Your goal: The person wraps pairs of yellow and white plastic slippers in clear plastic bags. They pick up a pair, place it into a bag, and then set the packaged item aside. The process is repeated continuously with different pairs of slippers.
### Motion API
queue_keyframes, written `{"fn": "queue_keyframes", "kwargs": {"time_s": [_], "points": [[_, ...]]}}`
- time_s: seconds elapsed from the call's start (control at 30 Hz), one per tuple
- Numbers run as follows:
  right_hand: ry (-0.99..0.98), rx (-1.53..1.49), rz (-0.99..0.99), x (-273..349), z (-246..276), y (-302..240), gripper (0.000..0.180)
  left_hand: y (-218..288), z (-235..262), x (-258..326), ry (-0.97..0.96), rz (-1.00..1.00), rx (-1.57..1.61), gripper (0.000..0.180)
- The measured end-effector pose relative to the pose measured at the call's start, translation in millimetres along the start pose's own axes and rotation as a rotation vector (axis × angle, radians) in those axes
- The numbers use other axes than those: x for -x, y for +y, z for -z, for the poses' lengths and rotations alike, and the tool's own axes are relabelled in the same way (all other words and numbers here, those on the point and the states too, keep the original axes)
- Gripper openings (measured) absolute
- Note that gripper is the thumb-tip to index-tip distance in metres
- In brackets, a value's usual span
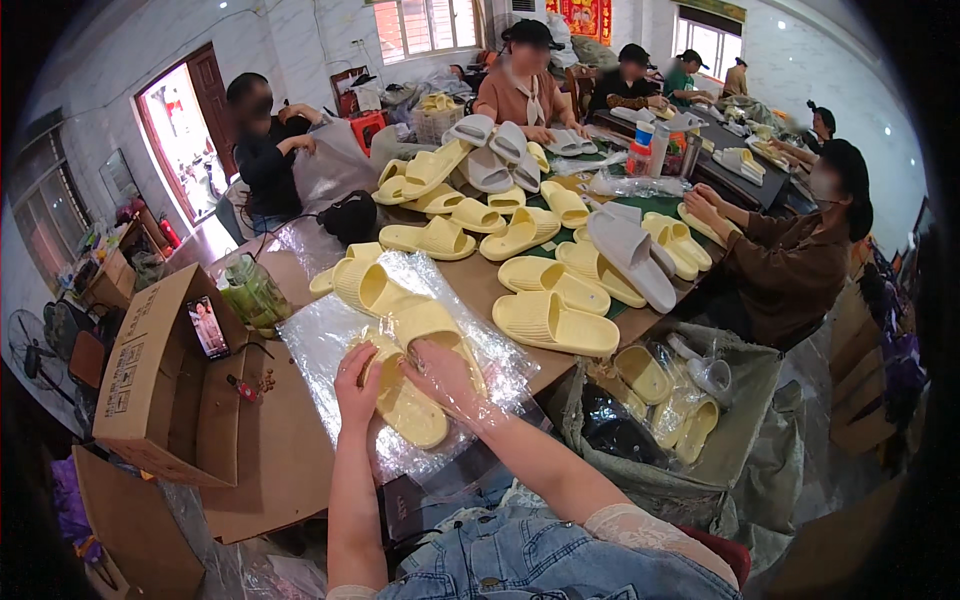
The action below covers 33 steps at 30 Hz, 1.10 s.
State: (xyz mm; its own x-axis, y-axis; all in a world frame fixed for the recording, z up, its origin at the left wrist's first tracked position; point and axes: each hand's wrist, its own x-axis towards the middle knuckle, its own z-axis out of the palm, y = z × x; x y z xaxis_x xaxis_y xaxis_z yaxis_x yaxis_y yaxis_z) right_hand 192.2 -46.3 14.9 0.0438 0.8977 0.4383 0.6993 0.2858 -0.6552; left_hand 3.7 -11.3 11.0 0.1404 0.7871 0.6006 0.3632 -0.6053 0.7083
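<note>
Bagging a pair of yellow slippers in clear plastic.
The left hand (357, 378) and right hand (443, 377) both grip the yellow slipper (408, 403) through the clear bag (330, 335) at the tabletop (480, 285) edge; next, it likely needs seating deeper.

Bare forearms, nothing on the wrists that shows. Left hand (357, 385) and right hand (447, 382) both ungloved, no rings visible. Blue denim down at the lap with seams and a dark cord across it, plus a bit of whitish lace trim near the right elbow.
</note>
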Motion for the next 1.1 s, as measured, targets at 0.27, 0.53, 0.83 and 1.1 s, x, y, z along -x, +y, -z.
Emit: {"fn": "queue_keyframes", "kwargs": {"time_s": [0.27,0.53,0.83,1.1], "points": [[0.014,-0.009,0.020,0.2,-1.0,2.5,0.037,-0.8,1.2,-1.0,-0.031,0.003,-0.032,0.029],[0.080,-0.003,0.046,0.9,-0.4,-4.0,0.034,-4.4,1.5,0.7,-0.006,0.005,-0.020,0.028],[-0.003,-0.010,0.006,0.3,5.6,-5.5,0.035,1.3,0.7,-1.6,0.017,-0.022,-0.016,0.028],[0.000,0.020,-0.017,2.1,10.8,-10.4,0.034,1.7,0.8,-1.1,0.002,-0.009,-0.022,0.028]]}}
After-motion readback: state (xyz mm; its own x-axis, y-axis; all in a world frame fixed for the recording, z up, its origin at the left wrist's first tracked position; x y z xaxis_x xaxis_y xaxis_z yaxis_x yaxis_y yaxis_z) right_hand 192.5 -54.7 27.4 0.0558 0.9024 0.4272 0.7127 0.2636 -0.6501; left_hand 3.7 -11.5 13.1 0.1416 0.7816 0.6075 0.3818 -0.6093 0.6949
